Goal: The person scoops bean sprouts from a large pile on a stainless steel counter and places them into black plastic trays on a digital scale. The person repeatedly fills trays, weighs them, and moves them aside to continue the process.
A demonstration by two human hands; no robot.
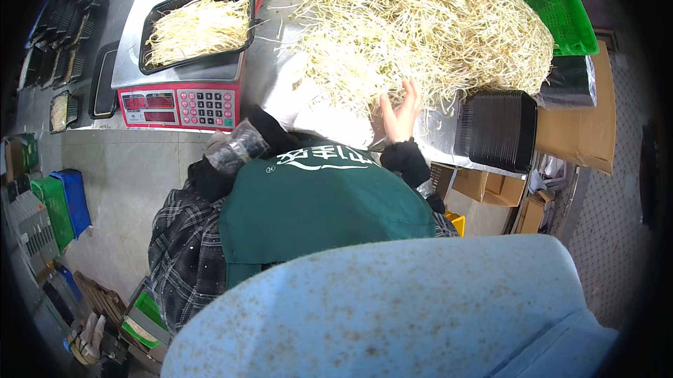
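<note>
My right hand (pixel 402 117) is at the near edge of a large heap of bean sprouts (pixel 426 20), fingers spread and nothing seen in them. My left hand (pixel 285 91) reaches onto the metal table by the heap's left side; glare washes it out, so its fingers and any hold are unclear. Left of it stands a red digital scale (pixel 181 107) with a steel pan and lit display. On the pan rests a black plastic tray (pixel 251 23) filled with bean sprouts (pixel 200 28), slightly tilted to the view.
A stack of black plastic trays (pixel 499 128) stands at the table's right edge, near a cardboard box (pixel 575 126). Behind the heap leans a green perforated crate (pixel 570 15). More black trays (pixel 65 20) are piled far left, and one black tray (pixel 105 83) lies beside the scale.
</note>
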